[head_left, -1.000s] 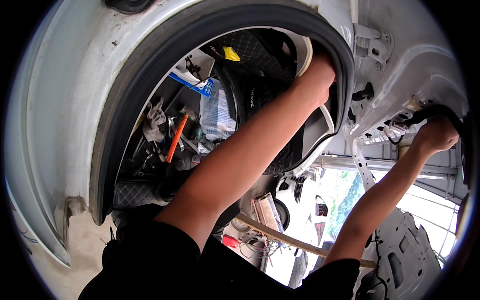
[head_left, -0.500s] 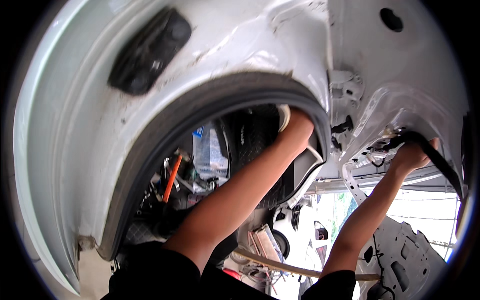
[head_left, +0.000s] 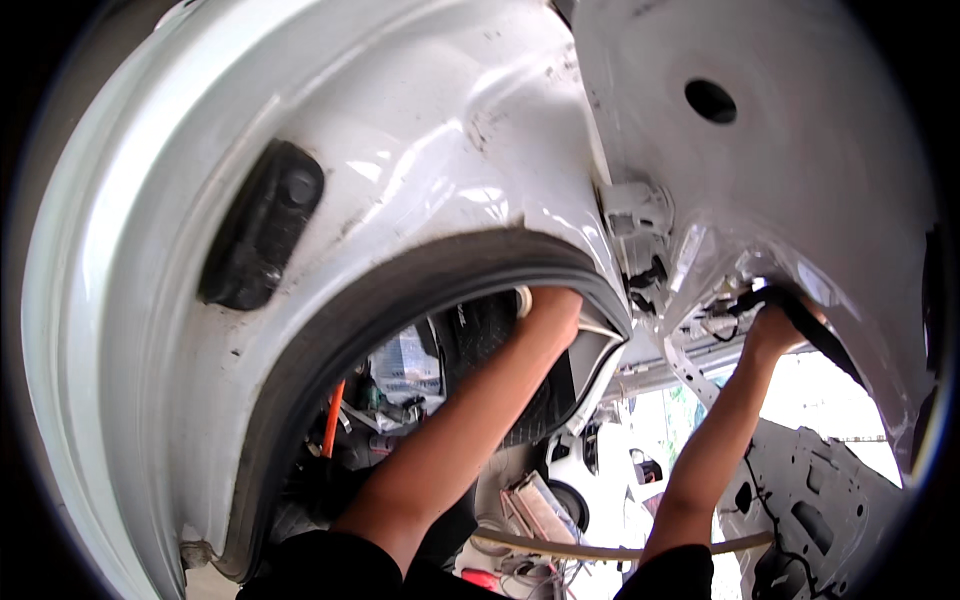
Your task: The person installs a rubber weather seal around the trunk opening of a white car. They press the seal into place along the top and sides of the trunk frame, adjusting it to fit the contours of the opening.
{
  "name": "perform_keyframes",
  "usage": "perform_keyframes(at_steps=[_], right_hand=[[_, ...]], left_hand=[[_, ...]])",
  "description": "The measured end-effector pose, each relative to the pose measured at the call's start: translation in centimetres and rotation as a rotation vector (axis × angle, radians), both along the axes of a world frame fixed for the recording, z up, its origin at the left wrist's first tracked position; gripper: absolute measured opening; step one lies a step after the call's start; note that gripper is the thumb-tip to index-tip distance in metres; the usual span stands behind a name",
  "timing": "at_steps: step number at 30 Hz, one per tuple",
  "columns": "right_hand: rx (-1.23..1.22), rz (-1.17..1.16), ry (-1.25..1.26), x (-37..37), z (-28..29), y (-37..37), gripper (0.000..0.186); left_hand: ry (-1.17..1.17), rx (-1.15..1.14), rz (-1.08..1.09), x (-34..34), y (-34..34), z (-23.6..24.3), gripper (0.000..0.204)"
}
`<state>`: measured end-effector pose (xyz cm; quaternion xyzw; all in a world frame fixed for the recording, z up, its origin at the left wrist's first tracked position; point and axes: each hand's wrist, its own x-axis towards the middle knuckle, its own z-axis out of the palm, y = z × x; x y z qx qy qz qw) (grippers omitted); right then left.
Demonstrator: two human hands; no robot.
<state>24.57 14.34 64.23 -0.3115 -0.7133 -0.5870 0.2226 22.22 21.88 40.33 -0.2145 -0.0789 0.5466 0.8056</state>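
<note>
My left arm reaches through the rounded opening in the white car body, which is edged by a black rubber seal (head_left: pixel 520 250). My left hand (head_left: pixel 553 303) is bent behind the upper right of that seal, beside a pale curved edge; its fingers are hidden. Farther right, my right hand (head_left: pixel 778 328) is raised to a recess in the white body panel (head_left: pixel 650 80). A thick black strip (head_left: pixel 825 340) crosses over this hand and hides its fingers, so I cannot tell whether it grips anything. Small connectors and wires (head_left: pixel 722 320) sit just left of it.
A black plastic piece (head_left: pixel 265 225) is fixed to the panel at the left. Through the opening show an orange bar (head_left: pixel 333 420), tools and a clear plastic bag (head_left: pixel 405 365). A bare door shell (head_left: pixel 830 510) stands lower right; a white car (head_left: pixel 605 470) is beyond.
My view has shifted, so the panel and seal sit lower in the picture. Both hands stay at the same places on the car body, with no plain change of grip.
</note>
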Motion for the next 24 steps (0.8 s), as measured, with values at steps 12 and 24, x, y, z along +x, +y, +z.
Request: perform_keyframes(at_steps=[12, 24], right_hand=[[-0.056, 0.041, 0.078, -0.7, -0.3, 0.0, 0.01], [-0.089, 0.132, 0.281, -0.2, 0.0, 0.0, 0.015]], left_hand=[[0.048, 0.041, 0.006, -3.1, -0.6, 2.0, 0.03], [-0.031, 0.015, 0.011, -3.0, -0.5, 2.6, 0.029]])
